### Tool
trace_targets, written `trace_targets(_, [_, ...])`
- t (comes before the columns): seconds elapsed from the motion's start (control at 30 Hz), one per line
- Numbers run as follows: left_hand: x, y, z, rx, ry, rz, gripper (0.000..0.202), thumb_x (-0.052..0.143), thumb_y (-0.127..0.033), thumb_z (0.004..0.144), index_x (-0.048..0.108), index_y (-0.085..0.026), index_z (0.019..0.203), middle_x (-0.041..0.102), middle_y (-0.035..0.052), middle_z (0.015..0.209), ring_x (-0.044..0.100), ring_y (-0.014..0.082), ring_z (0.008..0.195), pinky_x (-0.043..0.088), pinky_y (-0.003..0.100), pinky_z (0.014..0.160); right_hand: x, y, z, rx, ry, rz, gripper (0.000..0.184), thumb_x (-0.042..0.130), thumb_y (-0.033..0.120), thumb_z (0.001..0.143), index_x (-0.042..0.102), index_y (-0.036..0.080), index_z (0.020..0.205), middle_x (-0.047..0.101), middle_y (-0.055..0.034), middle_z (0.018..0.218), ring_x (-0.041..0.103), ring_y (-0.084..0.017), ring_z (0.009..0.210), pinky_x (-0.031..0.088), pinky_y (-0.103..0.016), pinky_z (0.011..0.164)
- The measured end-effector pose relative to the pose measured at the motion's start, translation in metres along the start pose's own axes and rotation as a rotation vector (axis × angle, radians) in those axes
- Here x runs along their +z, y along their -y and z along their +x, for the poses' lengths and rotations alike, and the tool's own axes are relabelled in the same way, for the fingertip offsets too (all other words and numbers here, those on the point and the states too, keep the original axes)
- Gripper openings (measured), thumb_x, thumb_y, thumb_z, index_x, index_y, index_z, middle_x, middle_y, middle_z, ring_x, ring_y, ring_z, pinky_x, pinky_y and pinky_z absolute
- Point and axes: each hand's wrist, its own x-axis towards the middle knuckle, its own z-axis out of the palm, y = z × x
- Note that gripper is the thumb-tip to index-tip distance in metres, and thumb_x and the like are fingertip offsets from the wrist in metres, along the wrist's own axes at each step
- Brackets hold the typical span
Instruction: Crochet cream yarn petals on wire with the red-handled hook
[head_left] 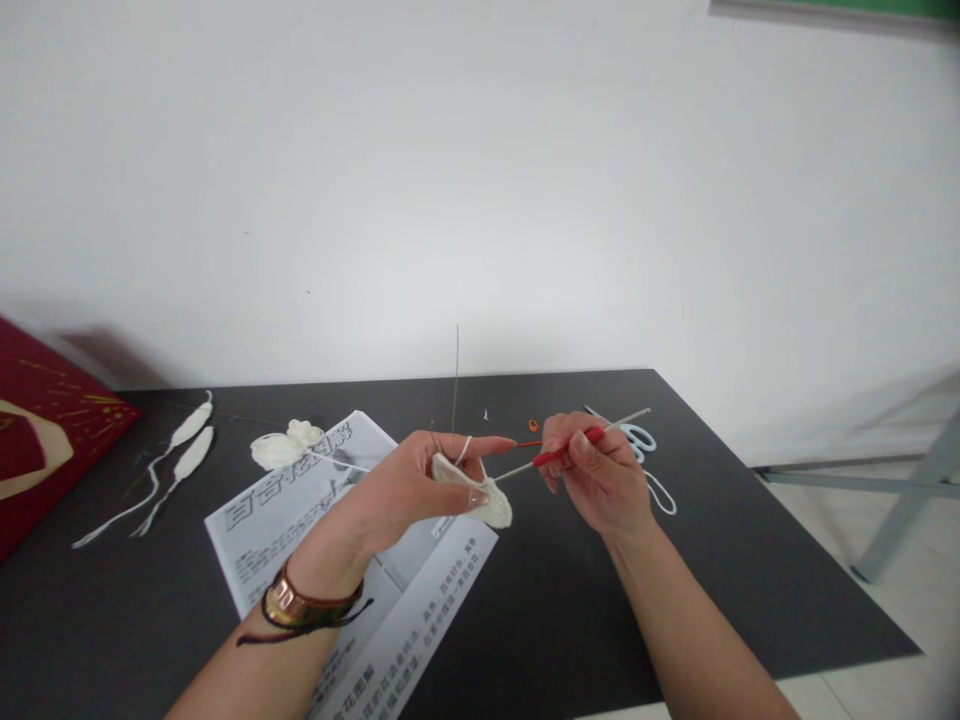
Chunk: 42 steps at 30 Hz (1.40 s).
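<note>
Between the thumb and fingers of my left hand (pixel 412 490) is a small white crochet piece (pixel 496 510), with its index finger stretched to the right. White yarn (pixel 464 450) loops over that finger, and a thin wire (pixel 457 365) sticks up behind the hand. My right hand (pixel 604 480) grips a crochet hook (pixel 551 456) by its red handle. The hook's metal shaft reaches left to the edge of the white piece; its tip is too small to make out there. A thin red line lies between the left fingertip and the right hand.
Printed instruction sheets (pixel 409 570) lie under my left arm, with a white yarn bundle (pixel 276 450) at their top edge. Two white crochet petals (pixel 193 455) rest at left near a red box (pixel 45 450). Scissors (pixel 640 437) and an orange stitch marker (pixel 533 425) lie toward the back right.
</note>
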Motion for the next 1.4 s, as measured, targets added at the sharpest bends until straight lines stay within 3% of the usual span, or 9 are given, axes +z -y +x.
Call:
trace_targets(0.17, [-0.002, 0.001, 0.0, 0.019, -0.019, 0.125, 0.032, 0.066, -0.018, 0.07, 0.07, -0.018, 0.102, 0.06, 0.0019, 0.067, 0.045, 0.01, 0.05, 0.029, 0.023, 0.047, -0.004, 0.003, -0.002, -0.104, 0.048, -0.14, 0.021, 0.061, 0.035, 0.08, 0.07, 0.02, 0.071, 0.059, -0.0032, 0.062, 0.048, -0.013, 0.05, 0.036, -0.026, 0.043])
trace_targets(0.43, [-0.002, 0.0, 0.001, 0.024, -0.086, 0.246, 0.037, 0.063, -0.015, 0.068, 0.069, -0.019, 0.105, 0.067, 0.005, 0.074, 0.045, 0.0099, 0.048, 0.028, 0.023, 0.044, -0.004, 0.009, -0.009, -0.163, 0.061, -0.309, 0.018, 0.061, 0.035, 0.08, 0.072, 0.02, 0.076, 0.06, -0.004, 0.063, 0.049, -0.015, 0.054, 0.035, -0.028, 0.047])
trace_targets(0.63, [0.002, -0.006, 0.002, 0.046, -0.15, 0.402, 0.011, 0.061, -0.014, 0.065, 0.071, -0.016, 0.07, 0.07, 0.0102, 0.097, 0.053, 0.0122, 0.052, 0.032, 0.023, 0.046, -0.001, 0.015, -0.011, -0.267, 0.13, -0.506, 0.015, 0.056, 0.025, 0.084, 0.07, 0.022, 0.083, 0.064, -0.0045, 0.07, 0.054, -0.017, 0.063, 0.04, -0.03, 0.055])
trace_targets(0.77, [0.004, -0.007, 0.006, 0.067, -0.218, 0.52, 0.009, 0.06, -0.013, 0.065, 0.066, -0.016, 0.058, 0.07, 0.0106, 0.103, 0.059, 0.0171, 0.061, 0.035, 0.025, 0.049, 0.003, 0.014, -0.014, -0.394, 0.236, -0.721, 0.018, 0.056, 0.015, 0.082, 0.067, 0.024, 0.092, 0.067, -0.0049, 0.076, 0.056, -0.018, 0.066, 0.043, -0.032, 0.059])
trace_targets(0.87, [0.003, -0.004, 0.01, 0.071, -0.332, 0.558, 0.009, 0.06, -0.013, 0.063, 0.069, -0.016, 0.065, 0.071, 0.0098, 0.101, 0.055, 0.015, 0.054, 0.035, 0.026, 0.05, 0.006, 0.006, -0.016, -0.538, 0.321, -0.852, 0.03, 0.057, 0.009, 0.079, 0.064, 0.024, 0.103, 0.068, -0.0052, 0.077, 0.056, -0.017, 0.064, 0.045, -0.032, 0.058])
trace_targets(0.97, [0.003, 0.001, 0.014, 0.113, -0.462, 0.45, 0.008, 0.063, -0.013, 0.061, 0.07, -0.015, 0.066, 0.072, 0.0104, 0.096, 0.057, 0.017, 0.06, 0.035, 0.026, 0.054, 0.006, -0.006, -0.018, -0.697, 0.384, -0.988, 0.042, 0.059, 0.008, 0.077, 0.058, 0.022, 0.117, 0.07, -0.0068, 0.082, 0.058, -0.018, 0.065, 0.046, -0.032, 0.057])
trace_targets(1.13, [0.01, 0.01, 0.02, 0.133, -0.553, 0.312, 0.009, 0.064, -0.016, 0.065, 0.069, -0.014, 0.071, 0.067, 0.0099, 0.106, 0.052, 0.0119, 0.058, 0.035, 0.026, 0.055, 0.001, -0.022, -0.019, -0.798, 0.358, -1.137, 0.043, 0.062, 0.013, 0.078, 0.056, 0.022, 0.12, 0.071, -0.007, 0.084, 0.061, -0.018, 0.068, 0.049, -0.032, 0.058])
trace_targets(1.3, [0.015, 0.015, 0.022, 0.182, -0.601, 0.174, 0.041, 0.066, -0.02, 0.068, 0.065, -0.015, 0.108, 0.063, 0.0, 0.073, 0.05, 0.0107, 0.059, 0.036, 0.023, 0.057, 0.002, -0.025, -0.013, -0.883, 0.279, -1.033, 0.042, 0.06, 0.005, 0.077, 0.058, 0.016, 0.117, 0.07, -0.0086, 0.085, 0.061, -0.017, 0.07, 0.051, -0.031, 0.058])
trace_targets(1.4, [0.017, 0.014, 0.019, 0.219, -0.614, 0.04, 0.057, 0.069, -0.021, 0.068, 0.057, -0.018, 0.123, 0.058, -0.0042, 0.067, 0.05, 0.0088, 0.06, 0.038, 0.021, 0.061, 0.006, -0.022, -0.01, -0.85, 0.202, -0.914, 0.042, 0.059, 0.002, 0.076, 0.06, 0.019, 0.115, 0.07, -0.0084, 0.086, 0.062, -0.017, 0.072, 0.052, -0.033, 0.061])
